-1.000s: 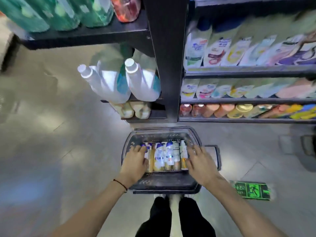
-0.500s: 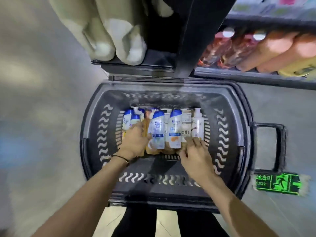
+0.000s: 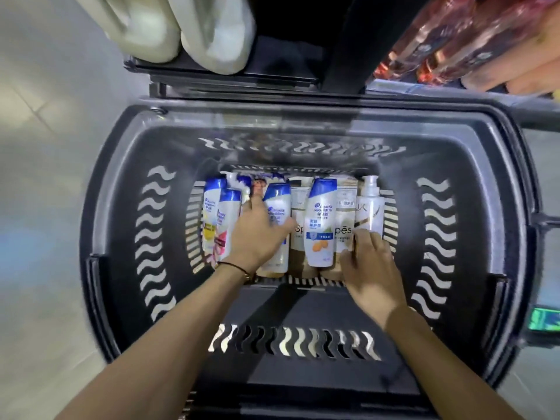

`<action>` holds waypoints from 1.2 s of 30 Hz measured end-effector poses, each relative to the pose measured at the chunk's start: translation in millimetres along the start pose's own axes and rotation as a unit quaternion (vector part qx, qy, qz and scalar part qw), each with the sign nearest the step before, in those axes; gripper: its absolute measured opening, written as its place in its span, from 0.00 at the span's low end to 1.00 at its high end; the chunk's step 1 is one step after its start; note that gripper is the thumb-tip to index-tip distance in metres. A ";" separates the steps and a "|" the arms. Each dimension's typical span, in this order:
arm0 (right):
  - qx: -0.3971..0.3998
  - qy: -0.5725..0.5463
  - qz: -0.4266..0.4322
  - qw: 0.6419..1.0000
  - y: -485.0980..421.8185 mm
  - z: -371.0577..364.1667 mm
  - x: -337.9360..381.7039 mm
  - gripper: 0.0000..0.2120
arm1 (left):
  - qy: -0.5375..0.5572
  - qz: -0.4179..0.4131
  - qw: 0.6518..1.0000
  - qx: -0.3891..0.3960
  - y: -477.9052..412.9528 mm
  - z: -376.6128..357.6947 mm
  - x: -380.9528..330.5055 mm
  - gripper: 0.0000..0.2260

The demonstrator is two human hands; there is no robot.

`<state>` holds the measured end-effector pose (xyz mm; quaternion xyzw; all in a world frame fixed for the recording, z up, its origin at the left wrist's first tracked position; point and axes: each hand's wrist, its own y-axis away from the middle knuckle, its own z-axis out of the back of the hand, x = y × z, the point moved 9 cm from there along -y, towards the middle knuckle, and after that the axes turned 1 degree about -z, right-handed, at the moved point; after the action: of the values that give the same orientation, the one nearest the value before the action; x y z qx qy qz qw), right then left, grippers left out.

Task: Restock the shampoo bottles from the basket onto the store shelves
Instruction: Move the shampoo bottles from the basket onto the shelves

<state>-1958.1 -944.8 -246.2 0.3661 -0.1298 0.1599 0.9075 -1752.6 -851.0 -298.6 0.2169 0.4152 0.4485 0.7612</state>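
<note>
A black plastic basket (image 3: 115,207) stands on the floor below me, with several shampoo bottles lying in a row on its bottom. My left hand (image 3: 257,234) lies on a white blue-capped bottle (image 3: 277,198), forefinger along its left side and thumb on its right. My right hand (image 3: 369,268) curls its fingers over the lower end of a white pump bottle (image 3: 369,204) at the right of the row. Between my hands lie another blue-capped bottle (image 3: 321,225) and beige tubes (image 3: 300,207). Two more blue-capped bottles (image 3: 212,213) lie at the far left.
The black shelf post (image 3: 342,40) rises just beyond the basket. Large white jugs (image 3: 212,34) fill the bottom shelf on the left and reddish bottles (image 3: 439,47) the one on the right. A green exit sign (image 3: 545,319) is on the floor at right.
My view has dropped from the shelves down close over the basket. Both hands have moved from the basket's near side onto the bottles, the left spreading over one bottle.
</note>
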 end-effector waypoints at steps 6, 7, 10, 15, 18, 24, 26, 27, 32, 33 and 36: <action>-0.026 0.030 0.014 0.999 -20.5 -17.7 34.8 0.20 | 0.056 0.015 0.998 -0.034 29.0 55.2 4.1 0.19; -0.045 0.029 0.015 0.998 -23.9 -20.8 39.3 0.22 | 0.080 0.016 0.996 -0.031 32.4 60.8 4.2 0.17; -0.111 0.014 -0.007 0.994 -31.6 -28.6 40.8 0.30 | 0.167 0.020 0.986 0.017 39.7 66.7 7.0 0.10; -0.135 0.053 -0.013 0.989 -40.7 -35.4 40.2 0.30 | 0.273 0.039 0.959 0.059 49.2 65.0 19.2 0.07; -0.106 0.018 -0.029 0.994 -35.9 -30.2 37.9 0.31 | 0.319 0.068 0.943 0.070 59.7 63.8 19.3 0.08; -0.054 -0.106 -0.075 0.990 5.6 23.4 48.6 0.36 | 0.386 0.076 0.915 0.086 93.8 87.9 -9.2 0.09; -0.050 -0.154 -0.066 0.985 27.3 48.7 58.7 0.33 | 0.404 0.072 0.908 0.081 109.3 102.1 -26.0 0.12; -0.041 -0.184 -0.067 0.980 39.5 61.6 63.6 0.31 | 0.415 0.071 0.904 0.081 116.6 109.5 -34.1 0.13; 0.003 -0.346 -0.048 0.937 107.6 141.0 102.4 0.30 | 0.443 0.047 0.892 0.080 165.6 157.6 -88.0 0.08; 0.006 -0.365 -0.041 0.930 121.9 157.8 111.1 0.30 | 0.438 0.036 0.895 0.075 178.3 171.6 -101.3 0.07; -0.017 -0.404 -0.018 0.915 164.3 209.3 136.7 0.28 | 0.416 -0.008 0.908 0.056 217.2 212.8 -143.3 0.08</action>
<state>-1921.1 -954.0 50.5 0.3860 -0.4812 -0.0201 0.7868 -1722.1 -856.3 36.1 0.0501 0.7203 0.4681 0.5094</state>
